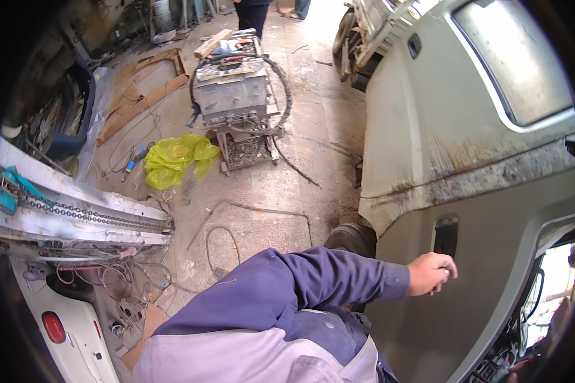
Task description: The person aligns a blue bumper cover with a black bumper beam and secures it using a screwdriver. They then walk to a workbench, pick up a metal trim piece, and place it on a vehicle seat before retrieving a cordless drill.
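My left hand (431,273) reaches across to the right at the end of a dark blue sleeve (345,274). Its fingers are curled in beside a grey vehicle door (415,319), just below the black recessed door handle (446,236). A small pale glint shows at the fingers. Whatever the fingers may hold is hidden. My right hand is out of the picture. Above the door, a pale cab panel (396,134) carries rust stains along a scraped lower band, and a window (511,57) is set in it.
A grey wheeled machine (233,96) with a thick black hose stands ahead. Beside it lies a yellow plastic bag (179,159). A white beam with a chain (89,214), cables and a pale panel with a red lamp (53,327) are at left. Farther off, a person's dark-clothed legs (252,18) show.
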`<state>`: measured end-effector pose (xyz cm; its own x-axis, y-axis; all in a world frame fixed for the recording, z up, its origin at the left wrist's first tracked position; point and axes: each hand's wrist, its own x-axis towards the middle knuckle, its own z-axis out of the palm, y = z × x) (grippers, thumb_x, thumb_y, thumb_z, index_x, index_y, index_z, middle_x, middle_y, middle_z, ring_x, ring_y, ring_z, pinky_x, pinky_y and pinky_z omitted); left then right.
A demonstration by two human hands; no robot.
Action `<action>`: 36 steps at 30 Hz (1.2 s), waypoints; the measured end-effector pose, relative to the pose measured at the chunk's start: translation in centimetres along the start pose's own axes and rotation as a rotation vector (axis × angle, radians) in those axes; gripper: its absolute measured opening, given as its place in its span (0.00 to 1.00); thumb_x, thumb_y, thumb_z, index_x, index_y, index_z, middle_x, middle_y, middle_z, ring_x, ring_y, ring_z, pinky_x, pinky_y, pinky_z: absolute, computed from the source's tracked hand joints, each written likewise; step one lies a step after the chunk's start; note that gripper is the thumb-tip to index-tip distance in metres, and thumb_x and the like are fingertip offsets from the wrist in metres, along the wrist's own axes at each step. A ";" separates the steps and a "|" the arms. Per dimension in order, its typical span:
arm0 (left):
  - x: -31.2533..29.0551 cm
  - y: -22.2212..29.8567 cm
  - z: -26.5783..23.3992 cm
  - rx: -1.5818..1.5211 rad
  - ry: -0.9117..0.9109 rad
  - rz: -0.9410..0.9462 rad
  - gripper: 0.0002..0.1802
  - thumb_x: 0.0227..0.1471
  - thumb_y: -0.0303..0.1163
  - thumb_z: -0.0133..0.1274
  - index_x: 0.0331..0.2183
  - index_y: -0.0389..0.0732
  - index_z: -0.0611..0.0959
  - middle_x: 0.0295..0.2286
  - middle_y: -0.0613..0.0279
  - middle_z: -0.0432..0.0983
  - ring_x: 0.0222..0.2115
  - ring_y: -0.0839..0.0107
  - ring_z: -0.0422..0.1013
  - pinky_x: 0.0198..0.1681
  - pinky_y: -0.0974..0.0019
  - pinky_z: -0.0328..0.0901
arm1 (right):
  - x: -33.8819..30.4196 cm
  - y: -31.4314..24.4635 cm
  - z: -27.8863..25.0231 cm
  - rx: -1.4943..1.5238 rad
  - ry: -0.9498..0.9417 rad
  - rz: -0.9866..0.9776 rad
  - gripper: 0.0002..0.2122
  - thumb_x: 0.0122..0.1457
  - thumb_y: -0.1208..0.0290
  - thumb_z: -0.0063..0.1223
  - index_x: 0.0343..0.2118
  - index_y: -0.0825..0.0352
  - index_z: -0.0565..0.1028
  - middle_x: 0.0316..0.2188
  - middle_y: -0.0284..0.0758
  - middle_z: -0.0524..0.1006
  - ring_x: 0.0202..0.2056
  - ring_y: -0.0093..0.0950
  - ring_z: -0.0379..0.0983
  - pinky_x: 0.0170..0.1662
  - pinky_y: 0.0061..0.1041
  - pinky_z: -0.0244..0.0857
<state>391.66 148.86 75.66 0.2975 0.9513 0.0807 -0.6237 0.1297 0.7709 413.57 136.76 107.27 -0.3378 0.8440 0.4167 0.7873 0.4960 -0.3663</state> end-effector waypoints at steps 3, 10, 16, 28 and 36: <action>-5.0 1.2 -7.1 -0.184 0.209 -0.085 0.10 0.67 0.27 0.48 0.45 0.35 0.82 0.27 0.66 0.74 0.24 0.76 0.75 0.27 0.67 0.73 | 1.3 -4.7 8.2 0.239 -0.268 0.180 0.14 0.60 0.77 0.65 0.47 0.74 0.76 0.32 0.33 0.79 0.31 0.24 0.75 0.35 0.23 0.67; -23.7 8.3 -23.0 -0.314 0.697 0.138 0.35 0.69 0.61 0.50 0.49 0.34 0.79 0.37 0.62 0.74 0.39 0.69 0.81 0.43 0.61 0.80 | 4.1 -10.6 35.9 0.281 -0.793 -0.293 0.13 0.43 0.76 0.63 0.33 0.72 0.73 0.22 0.45 0.69 0.23 0.39 0.66 0.30 0.33 0.65; -38.5 10.6 -26.9 -0.258 1.077 0.221 0.22 0.68 0.45 0.58 0.48 0.34 0.85 0.39 0.61 0.85 0.38 0.72 0.81 0.44 0.67 0.74 | 3.6 -20.8 51.8 0.354 -1.085 -0.950 0.19 0.42 0.69 0.67 0.39 0.68 0.78 0.31 0.44 0.78 0.37 0.47 0.78 0.40 0.43 0.73; -48.6 19.8 -31.9 -0.363 1.688 0.436 0.16 0.62 0.33 0.59 0.46 0.32 0.85 0.37 0.59 0.85 0.36 0.70 0.81 0.44 0.65 0.75 | 10.7 -40.9 70.6 0.595 -1.049 -1.596 0.17 0.44 0.72 0.62 0.41 0.65 0.80 0.34 0.37 0.79 0.42 0.40 0.77 0.49 0.40 0.72; -50.3 29.0 -35.9 -0.118 1.910 0.991 0.27 0.56 0.29 0.64 0.55 0.30 0.79 0.45 0.58 0.81 0.43 0.70 0.77 0.52 0.65 0.72 | 15.8 -51.9 75.3 1.045 -0.732 -1.161 0.15 0.47 0.80 0.68 0.40 0.66 0.80 0.40 0.40 0.78 0.46 0.44 0.75 0.50 0.40 0.71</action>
<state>332.63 114.85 71.29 -0.9176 -0.2626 -0.2984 -0.1287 -0.5142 0.8480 328.53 139.78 70.23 -0.8218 -0.2595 0.5072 -0.5605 0.5276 -0.6383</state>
